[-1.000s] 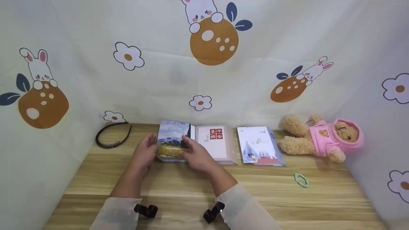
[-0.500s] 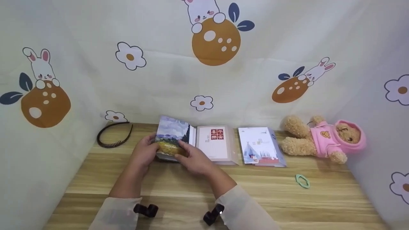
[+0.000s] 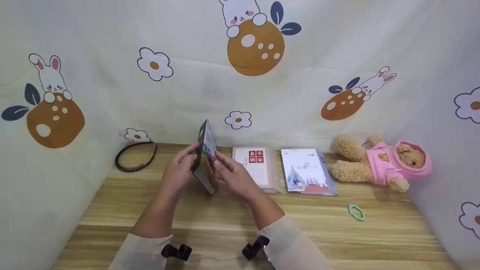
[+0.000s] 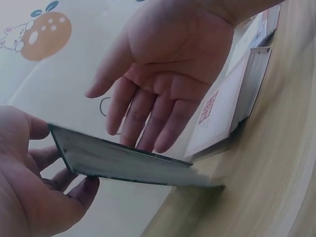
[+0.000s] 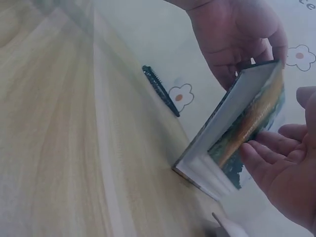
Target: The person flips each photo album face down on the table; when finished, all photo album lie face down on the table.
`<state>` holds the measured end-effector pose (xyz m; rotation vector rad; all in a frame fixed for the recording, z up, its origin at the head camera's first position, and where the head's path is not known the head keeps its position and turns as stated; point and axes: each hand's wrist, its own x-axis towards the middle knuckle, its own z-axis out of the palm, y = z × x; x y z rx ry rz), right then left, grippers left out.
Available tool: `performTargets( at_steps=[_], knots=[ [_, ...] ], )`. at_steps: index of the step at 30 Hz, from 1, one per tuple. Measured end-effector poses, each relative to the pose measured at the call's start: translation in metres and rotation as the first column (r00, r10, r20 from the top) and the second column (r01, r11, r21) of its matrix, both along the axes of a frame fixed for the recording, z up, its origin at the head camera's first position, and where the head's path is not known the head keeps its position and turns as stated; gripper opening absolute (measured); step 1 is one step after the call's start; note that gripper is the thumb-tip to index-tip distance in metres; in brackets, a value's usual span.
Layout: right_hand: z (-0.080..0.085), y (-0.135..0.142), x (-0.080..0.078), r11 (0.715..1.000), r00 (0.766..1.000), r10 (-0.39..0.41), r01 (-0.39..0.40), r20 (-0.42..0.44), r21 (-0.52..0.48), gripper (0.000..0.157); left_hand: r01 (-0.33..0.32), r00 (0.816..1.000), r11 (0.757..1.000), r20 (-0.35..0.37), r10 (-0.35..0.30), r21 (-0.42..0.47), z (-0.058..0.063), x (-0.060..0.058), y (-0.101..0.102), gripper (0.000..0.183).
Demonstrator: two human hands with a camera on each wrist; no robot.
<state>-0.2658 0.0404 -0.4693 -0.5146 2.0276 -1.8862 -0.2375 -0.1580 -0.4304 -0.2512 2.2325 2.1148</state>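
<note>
A photo album (image 3: 207, 161) with a painted landscape cover stands tilted up on its edge, above the left part of the table. My left hand (image 3: 178, 172) grips it along the spine, thumb on one cover and fingers on the other, as the left wrist view shows with the page edges (image 4: 123, 159) facing the camera. My right hand (image 3: 238, 178) touches the painted front cover (image 5: 256, 116) with extended fingers, its thumb apart from the album. Right of the hands lies a cream album (image 3: 258, 167) with red square characters.
A white album (image 3: 304, 168) with a tent picture lies further right, beside a teddy bear (image 3: 382, 161) in a pink hoodie. A small green loop (image 3: 356, 212) lies in front of them. A black toothed headband (image 3: 135, 157) is at the back left, near the patterned cloth wall (image 3: 187, 93).
The landscape album has been lifted from nearly flat and turned upright on edge. My left hand has moved up with it; my right hand has shifted right along its cover.
</note>
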Motion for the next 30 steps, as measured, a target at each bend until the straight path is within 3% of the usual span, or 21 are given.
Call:
performTargets(
  at_steps=[6, 11, 17, 22, 23, 27, 30],
  knots=[
    [0.001, 0.004, -0.003, 0.994, 0.995, -0.084, 0.088, 0.060, -0.062, 0.063, 0.078, 0.997, 0.993, 0.007, -0.079, 0.084, -0.014, -0.004, 0.009, 0.051],
    [0.000, 0.007, -0.004, 0.992, 0.990, -0.087, 0.096, 0.113, -0.076, 0.064, 0.162, 0.985, 0.982, 0.042, -0.167, 0.099, -0.024, -0.006, 0.011, 0.050],
    [-0.003, 0.007, -0.005, 0.993, 0.984, -0.073, 0.086, 0.164, -0.077, 0.061, 0.174, 0.982, 0.972, 0.045, -0.183, 0.160, -0.030, -0.010, 0.009, 0.050],
    [-0.004, 0.007, -0.005, 0.993, 0.990, -0.099, 0.105, 0.102, -0.050, 0.061, 0.178, 0.977, 0.960, 0.074, -0.198, 0.216, -0.034, -0.010, 0.007, 0.050],
    [-0.004, 0.007, -0.005, 0.991, 0.990, -0.122, 0.125, 0.072, -0.044, 0.060, 0.180, 0.976, 0.960, 0.081, -0.201, 0.212, -0.036, -0.010, 0.007, 0.051],
    [-0.003, 0.008, -0.007, 0.972, 0.972, -0.230, 0.228, -0.052, -0.050, 0.054, 0.161, 0.981, 0.986, 0.107, -0.164, 0.036, -0.047, -0.013, 0.007, 0.059],
    [-0.003, 0.008, -0.008, 0.961, 0.958, -0.275, 0.270, -0.085, -0.063, 0.053, 0.141, 0.987, 0.984, 0.089, -0.132, -0.109, -0.054, -0.015, 0.004, 0.066]
  ],
)
